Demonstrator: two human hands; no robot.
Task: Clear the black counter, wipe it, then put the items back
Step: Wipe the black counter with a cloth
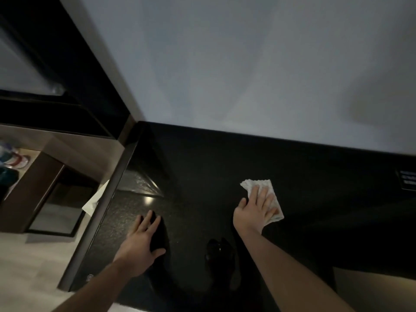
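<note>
From the head view, I look down on the black bench (pixel 202 167), which runs along a pale wall (pixel 247 64). My right hand (pixel 256 210) lies flat on a white paper towel (pixel 275 212), fingers straight and spread, pressing it against the bench top out toward the right of the middle; the towel's crinkled edge shows beyond my fingertips and along the right side of my hand. My left hand (pixel 141 239) rests on the bench nearer the left edge, fingers stretched out and relaxed, gripping nothing, with its dark reflection in the glossy surface just beside it. The two hands are well apart. A bright spot of light (pixel 148 200) glints on the bench above my left hand. At the far right of the bench sits a small dark card with white lettering (pixel 408 180), too blurred to read. Off the left edge of the bench a piece of white paper (pixel 94 200) sticks out below the rim. Further left, a wooden shelf unit (pixel 38 183) holds some coloured items I cannot make out.
</note>
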